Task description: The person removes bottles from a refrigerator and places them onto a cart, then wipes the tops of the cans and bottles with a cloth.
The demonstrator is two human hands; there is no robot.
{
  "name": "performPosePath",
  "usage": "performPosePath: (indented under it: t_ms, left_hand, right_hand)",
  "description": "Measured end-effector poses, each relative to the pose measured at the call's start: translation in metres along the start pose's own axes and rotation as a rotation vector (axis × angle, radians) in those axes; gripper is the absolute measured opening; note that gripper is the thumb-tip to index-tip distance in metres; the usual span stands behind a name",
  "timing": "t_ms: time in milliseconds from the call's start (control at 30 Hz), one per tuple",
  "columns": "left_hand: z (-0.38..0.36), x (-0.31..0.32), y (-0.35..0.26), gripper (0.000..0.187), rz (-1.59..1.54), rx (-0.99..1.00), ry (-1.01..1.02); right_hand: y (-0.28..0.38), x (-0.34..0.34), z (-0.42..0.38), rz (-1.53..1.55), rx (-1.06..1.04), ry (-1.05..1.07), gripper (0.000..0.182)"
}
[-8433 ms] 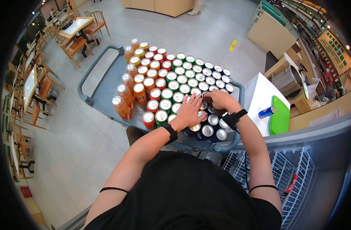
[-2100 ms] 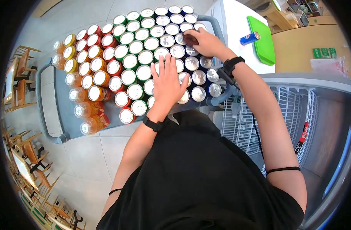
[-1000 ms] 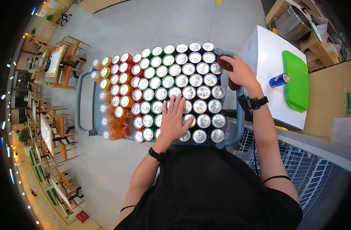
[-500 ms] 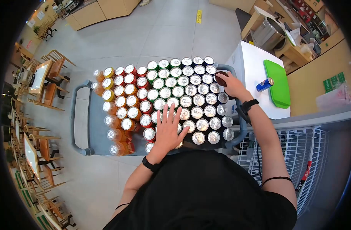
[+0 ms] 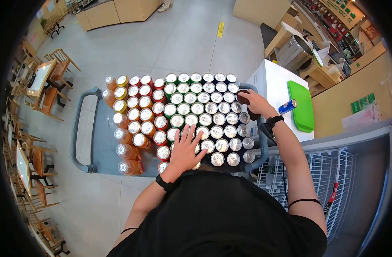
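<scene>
A grey cart [image 5: 83, 128] carries rows of upright drink cans [image 5: 204, 109]: dark blue ones on the right, green in the middle, red and orange to the left, plus orange bottles [image 5: 123, 152] at the left edge. My left hand [image 5: 185, 147] lies flat with fingers spread on the can tops near the cart's front edge. Over at the right side of the cart, my right hand [image 5: 253, 103] is closed around a dark can [image 5: 242, 97] beside the handle.
A white cabinet [image 5: 275, 85] stands right of the cart with a green tray [image 5: 304, 105] and a lying blue can [image 5: 287, 106] on it. A white wire rack [image 5: 345, 180] is at lower right. Wooden tables and chairs [image 5: 41, 85] stand at left.
My left hand has stayed flat on the can tops. My right hand moved from the blue cans near the front to the cart's right edge and closed on a dark can.
</scene>
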State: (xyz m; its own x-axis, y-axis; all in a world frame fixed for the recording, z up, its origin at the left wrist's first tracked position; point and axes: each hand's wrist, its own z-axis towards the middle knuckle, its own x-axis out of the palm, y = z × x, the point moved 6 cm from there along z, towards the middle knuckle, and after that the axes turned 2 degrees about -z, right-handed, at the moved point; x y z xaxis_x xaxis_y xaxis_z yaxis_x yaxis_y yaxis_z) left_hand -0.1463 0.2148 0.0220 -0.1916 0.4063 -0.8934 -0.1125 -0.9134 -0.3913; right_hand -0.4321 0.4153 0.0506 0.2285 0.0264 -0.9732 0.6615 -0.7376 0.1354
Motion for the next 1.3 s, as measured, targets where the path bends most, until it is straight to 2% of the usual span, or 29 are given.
performPosePath:
  t_ms: [33,100,133,233,267,300,433,600,733,833,1033,1300]
  left_hand:
    - [0.001,-0.001,0.000,0.064,0.005,0.004,-0.010]
    - [0.000,-0.001,-0.001,0.065,-0.004,0.004,-0.001]
    - [0.001,0.000,0.000,0.064,-0.003,-0.002,0.008]
    - [0.000,0.004,0.000,0.064,0.003,-0.012,0.006]
    - [0.001,0.003,0.000,0.065,0.010,-0.015,0.021]
    - [0.001,0.002,-0.001,0.065,0.006,-0.023,0.029]
    - [-0.001,0.003,-0.001,0.065,0.027,-0.019,0.015]
    - [0.000,0.001,-0.003,0.064,0.027,-0.014,0.025]
    - [0.001,0.000,-0.004,0.064,0.028,-0.011,0.016]
    - [0.000,-0.001,-0.004,0.063,0.032,-0.008,0.007]
    - [0.000,-0.003,-0.004,0.063,0.021,-0.001,-0.007]
    - [0.001,-0.002,-0.002,0.063,0.025,-0.015,-0.002]
  right_hand:
    - [-0.004,-0.004,0.002,-0.004,-0.003,-0.011,0.060]
    - [0.000,-0.019,-0.001,0.044,-0.065,-0.170,0.058]
    - [-0.002,-0.021,-0.002,0.036,-0.010,-0.175,0.054]
    - [-0.004,0.009,-0.001,-0.051,-0.022,-0.046,0.052]
    - [-0.001,0.017,-0.005,-0.009,0.002,-0.098,0.053]
    - [0.002,0.012,-0.009,0.004,-0.053,-0.099,0.055]
    - [0.006,0.001,-0.010,0.028,-0.006,-0.042,0.054]
    - [0.000,-0.006,-0.003,-0.030,-0.016,0.144,0.058]
    - [-0.004,-0.013,-0.001,-0.039,0.052,-0.009,0.052]
    - [0.004,0.001,0.002,-0.078,0.079,0.009,0.053]
    - [0.013,-0.007,-0.010,-0.057,0.001,0.090,0.054]
    - [0.013,-0.004,-0.002,-0.073,0.004,-0.031,0.055]
